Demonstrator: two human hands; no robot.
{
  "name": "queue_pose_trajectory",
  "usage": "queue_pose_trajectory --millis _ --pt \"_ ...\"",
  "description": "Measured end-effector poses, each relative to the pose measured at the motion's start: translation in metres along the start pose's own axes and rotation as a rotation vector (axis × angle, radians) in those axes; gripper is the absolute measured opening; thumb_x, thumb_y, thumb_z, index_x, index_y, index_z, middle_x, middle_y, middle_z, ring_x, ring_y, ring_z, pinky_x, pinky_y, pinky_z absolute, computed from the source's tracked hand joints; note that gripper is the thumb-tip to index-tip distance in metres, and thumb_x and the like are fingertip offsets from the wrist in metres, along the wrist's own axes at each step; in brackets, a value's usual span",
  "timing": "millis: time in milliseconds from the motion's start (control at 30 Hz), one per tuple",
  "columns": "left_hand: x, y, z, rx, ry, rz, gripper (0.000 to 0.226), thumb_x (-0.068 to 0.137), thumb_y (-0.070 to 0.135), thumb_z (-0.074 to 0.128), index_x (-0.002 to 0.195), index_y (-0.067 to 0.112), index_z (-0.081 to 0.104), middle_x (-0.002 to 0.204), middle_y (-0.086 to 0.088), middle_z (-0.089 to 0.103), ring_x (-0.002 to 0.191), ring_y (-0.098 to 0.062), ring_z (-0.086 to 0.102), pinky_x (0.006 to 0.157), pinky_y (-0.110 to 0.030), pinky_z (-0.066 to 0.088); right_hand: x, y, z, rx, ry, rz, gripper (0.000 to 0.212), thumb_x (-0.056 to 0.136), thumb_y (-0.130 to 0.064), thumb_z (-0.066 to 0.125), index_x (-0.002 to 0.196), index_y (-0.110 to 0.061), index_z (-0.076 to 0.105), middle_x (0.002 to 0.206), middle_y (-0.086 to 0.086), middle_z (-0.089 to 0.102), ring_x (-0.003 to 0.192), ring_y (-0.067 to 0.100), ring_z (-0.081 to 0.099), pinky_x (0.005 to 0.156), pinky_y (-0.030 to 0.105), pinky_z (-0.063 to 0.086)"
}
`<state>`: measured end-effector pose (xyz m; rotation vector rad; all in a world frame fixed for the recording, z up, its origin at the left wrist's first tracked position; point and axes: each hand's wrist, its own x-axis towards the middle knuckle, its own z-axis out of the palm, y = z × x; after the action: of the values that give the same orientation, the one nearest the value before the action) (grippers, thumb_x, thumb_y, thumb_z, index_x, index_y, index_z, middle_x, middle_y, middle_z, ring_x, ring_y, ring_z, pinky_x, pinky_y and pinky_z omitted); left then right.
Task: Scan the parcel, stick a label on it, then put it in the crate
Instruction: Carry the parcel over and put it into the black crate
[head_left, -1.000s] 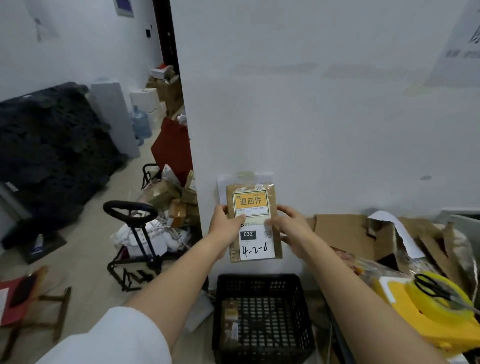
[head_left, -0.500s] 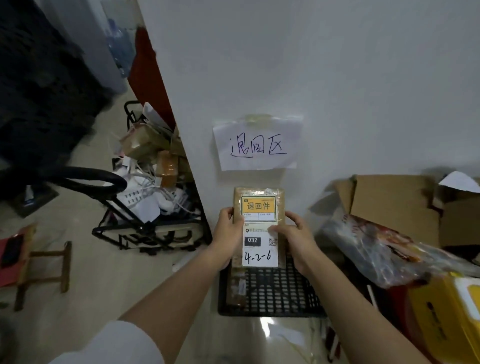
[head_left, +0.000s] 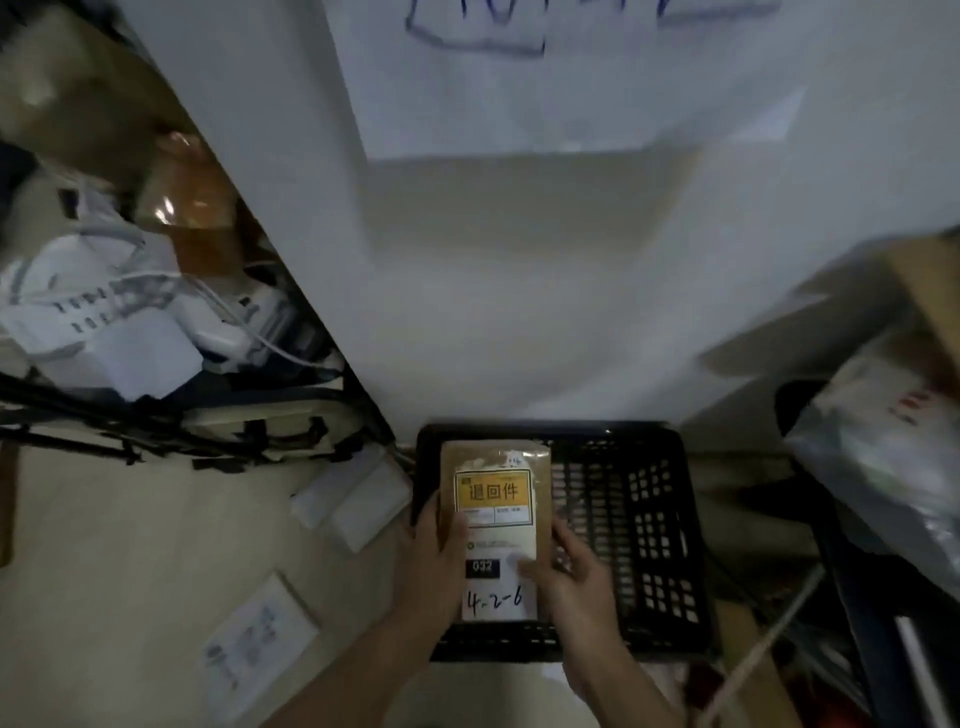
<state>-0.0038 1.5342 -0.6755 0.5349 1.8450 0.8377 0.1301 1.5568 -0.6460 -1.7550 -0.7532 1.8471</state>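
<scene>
A flat brown parcel (head_left: 540, 470) carries a yellow label (head_left: 493, 491) above a white label (head_left: 493, 603) with handwritten digits. My left hand (head_left: 434, 561) grips its left edge and my right hand (head_left: 574, 577) grips its lower right edge, thumb on the white label. The parcel hangs face up over the left part of a black slatted crate (head_left: 649, 535) that stands on the floor against a white wall. Whether the parcel touches the crate's bottom I cannot tell.
A white paper sign (head_left: 545, 78) is taped to the wall above the crate. Left of the crate lie white boxes (head_left: 353, 501), a labelled flat parcel (head_left: 257, 636) and a black trolley (head_left: 171, 415) piled with packages. At the right stand plastic-wrapped goods (head_left: 883, 457) and cardboard.
Both hands have carried the parcel down from chest height in front of the wall to just over the crate. The view has tilted down and moved closer to the floor.
</scene>
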Motion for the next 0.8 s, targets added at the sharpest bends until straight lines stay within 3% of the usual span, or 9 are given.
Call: queue_pose_trajectory --millis 100,233,367,500,667,733,800 --pt "0.037 -0.045 0.016 -0.017 -0.050 -0.041 0.031 0.096 0.032 0.046 0.124 0.022 0.054 0.115 -0.003 0.066 0.093 -0.007 0.069 0.072 -0.018 0.058 0.038 0.038 -0.004 -0.012 0.024 -0.002 0.047 0.081 0.005 0.065 0.100 -0.037 0.066 0.091 -0.008 0.078 0.084 0.013 0.075 0.073 0.032 0.060" --pt "0.080 -0.100 0.035 0.034 -0.019 -0.121 0.055 0.079 0.052 0.049 0.121 0.017 0.055 0.123 -0.012 0.057 0.100 -0.021 0.066 0.089 -0.042 0.057 0.085 0.077 0.003 -0.005 0.036 0.040 0.033 0.084 0.002 0.062 0.102 -0.024 0.071 0.093 0.003 0.078 0.082 0.020 0.075 0.066 0.031 0.060" --pt "0.113 -0.134 0.040 0.069 -0.002 -0.168 0.064 0.073 0.056 0.047 0.121 0.014 0.055 0.124 -0.014 0.055 0.102 -0.027 0.064 0.090 -0.046 0.056 0.117 0.111 0.010 0.025 0.029 0.117 0.032 0.084 0.002 0.062 0.102 -0.022 0.073 0.089 0.003 0.079 0.073 0.014 0.075 0.059 0.025 0.059" --pt "0.130 -0.163 0.042 0.087 -0.073 -0.223 0.044 0.084 0.040 0.051 0.123 0.019 0.055 0.128 -0.009 0.051 0.103 -0.026 0.063 0.090 -0.045 0.056 0.141 0.137 0.009 0.022 0.027 0.200 0.032 0.083 -0.001 0.062 0.110 -0.016 0.072 0.094 0.004 0.077 0.067 0.009 0.073 0.055 0.023 0.055" --pt "0.144 -0.190 0.043 0.042 -0.090 -0.208 0.035 0.088 0.030 0.053 0.122 0.023 0.056 0.128 -0.012 0.053 0.099 -0.025 0.066 0.085 -0.047 0.058 0.162 0.152 0.007 -0.026 -0.001 0.198 0.030 0.084 -0.001 0.062 0.110 -0.014 0.071 0.090 0.000 0.075 0.057 0.000 0.070 0.044 0.014 0.050" --pt "0.146 -0.188 0.044 -0.007 -0.079 -0.208 0.031 0.090 0.024 0.052 0.121 0.022 0.057 0.126 -0.011 0.056 0.098 -0.023 0.066 0.084 -0.046 0.059 0.168 0.154 0.009 -0.040 -0.011 0.183 0.031 0.084 -0.002 0.061 0.111 -0.016 0.070 0.093 0.001 0.075 0.067 0.004 0.072 0.047 0.015 0.050" --pt "0.147 -0.186 0.047 -0.082 -0.086 -0.208 0.029 0.094 0.014 0.048 0.120 0.023 0.055 0.118 -0.002 0.062 0.098 -0.018 0.065 0.084 -0.036 0.058 0.175 0.154 0.011 -0.048 -0.026 0.183 0.034 0.084 0.000 0.059 0.111 -0.019 0.069 0.096 0.003 0.075 0.076 0.014 0.071 0.049 0.016 0.051"
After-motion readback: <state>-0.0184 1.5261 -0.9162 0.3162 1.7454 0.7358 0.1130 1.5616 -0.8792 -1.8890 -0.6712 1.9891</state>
